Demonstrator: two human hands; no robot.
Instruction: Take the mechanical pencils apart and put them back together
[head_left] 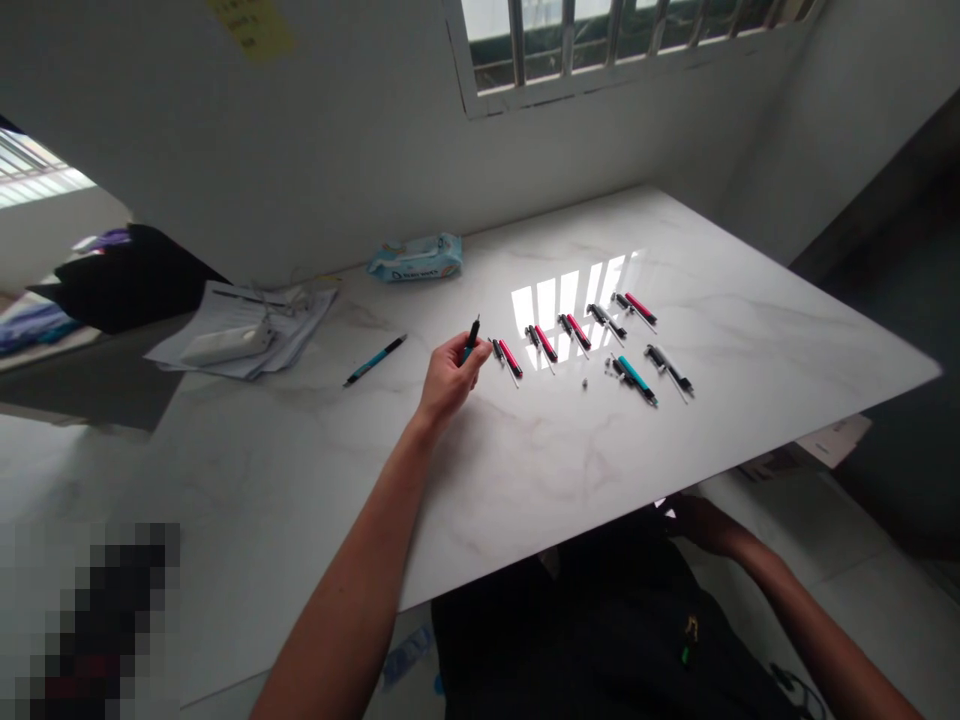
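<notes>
My left hand (448, 375) reaches out over the white marble table (525, 470) and pinches a teal pen (470, 342), tip pointing up. Just right of it lies a row of several taken-apart pens with red barrels (510, 357), black caps and thin refills. Further right lie a teal barrel (637, 379) and a black pen (670, 369). A whole teal pen (375, 360) lies alone to the left. My right hand (694, 520) is below the table's front edge at my lap; its fingers are hidden.
A pack of wet wipes (415, 258) lies near the wall. A stack of papers with a white device (225, 342) on it sits at the left. A barred window (600, 40) is above. A small loose part (585, 382) lies among the pens.
</notes>
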